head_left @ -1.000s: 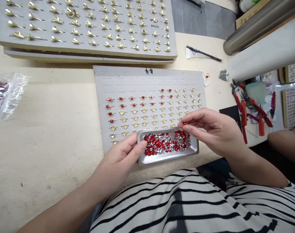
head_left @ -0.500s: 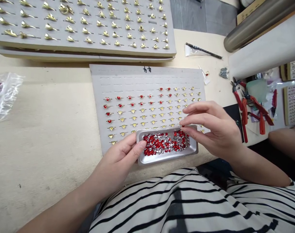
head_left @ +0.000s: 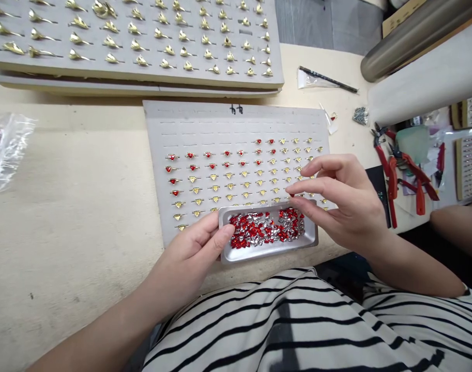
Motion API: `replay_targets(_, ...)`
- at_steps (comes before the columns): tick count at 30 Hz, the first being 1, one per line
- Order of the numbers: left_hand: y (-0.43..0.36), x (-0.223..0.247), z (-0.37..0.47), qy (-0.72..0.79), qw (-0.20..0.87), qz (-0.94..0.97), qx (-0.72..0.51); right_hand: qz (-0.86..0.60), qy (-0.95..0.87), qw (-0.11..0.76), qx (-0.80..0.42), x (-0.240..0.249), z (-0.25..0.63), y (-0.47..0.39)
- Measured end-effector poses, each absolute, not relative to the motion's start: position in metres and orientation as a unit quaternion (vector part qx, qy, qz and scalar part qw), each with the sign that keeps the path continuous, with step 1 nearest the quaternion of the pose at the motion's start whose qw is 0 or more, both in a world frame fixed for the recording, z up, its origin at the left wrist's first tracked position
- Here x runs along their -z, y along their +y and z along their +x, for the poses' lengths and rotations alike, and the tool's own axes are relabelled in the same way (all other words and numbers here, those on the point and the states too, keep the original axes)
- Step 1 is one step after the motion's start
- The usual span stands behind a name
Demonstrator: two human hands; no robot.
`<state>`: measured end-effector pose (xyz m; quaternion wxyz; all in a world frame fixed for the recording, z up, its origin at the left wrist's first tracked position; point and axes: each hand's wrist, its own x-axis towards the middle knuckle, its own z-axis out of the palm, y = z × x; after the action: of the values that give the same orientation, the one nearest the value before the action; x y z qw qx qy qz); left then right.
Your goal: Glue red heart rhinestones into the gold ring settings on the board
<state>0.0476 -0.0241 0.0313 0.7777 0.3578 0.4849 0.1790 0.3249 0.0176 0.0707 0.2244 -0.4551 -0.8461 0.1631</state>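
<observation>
My left hand (head_left: 199,240) grips the left end of a small silver metal tray (head_left: 267,254), thumb over its rim. Loose red heart-shaped stones (head_left: 255,230) with silvery backs lie in it. Just above the tray's right end, my right hand (head_left: 336,201) pinches one red stone (head_left: 291,195) between thumb and forefinger; its other fingers are curved and raised. Behind the tray lies a grey foam ring board (head_left: 204,129) with rows of gold rings. Several rings in its upper rows carry red stones, while other rings (head_left: 244,174) show bare gold heart settings. The tray and my hands cover part of the lower rows.
Stacked foam boards of gold rings (head_left: 142,70) stand at the back left. A plastic bag (head_left: 11,152) lies far left. To the right are red-handled pliers (head_left: 414,175), a black stick (head_left: 329,79) and a large roll (head_left: 414,41). Another person's arm (head_left: 458,227) shows at the right edge.
My right hand has risen slightly from the tray with the red stone in its fingertips, which now shows more clearly. My left hand and the tray have stayed almost still.
</observation>
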Motion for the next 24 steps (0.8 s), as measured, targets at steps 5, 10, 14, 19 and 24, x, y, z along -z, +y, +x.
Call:
replay_targets(5, -0.024, -0.032, 0.049, 0.494, 0.774, 0.358, -0.17, -0.462, -0.841, 0.227, -0.165, -0.07, 0.326, 0.022)
replay_targets(10, -0.023, -0.034, 0.05, 0.501, 0.768, 0.362, -0.169, -0.525, -0.798, 0.252, -0.154, -0.054, 0.339, 0.055)
replay_targets(14, -0.024, -0.036, 0.05, 0.502, 0.773, 0.347, -0.173, -0.556, -0.772, 0.252, -0.179, -0.034, 0.346, 0.084)
replay_targets(19, -0.023, -0.037, 0.049, 0.503, 0.772, 0.348, -0.173, -0.556, -0.769, 0.242, -0.204, -0.02, 0.345, 0.099)
replay_targets(24, -0.022, -0.038, 0.05, 0.508, 0.774, 0.339, -0.169, -0.553, -0.775, 0.221, -0.211, -0.018, 0.345, 0.102)
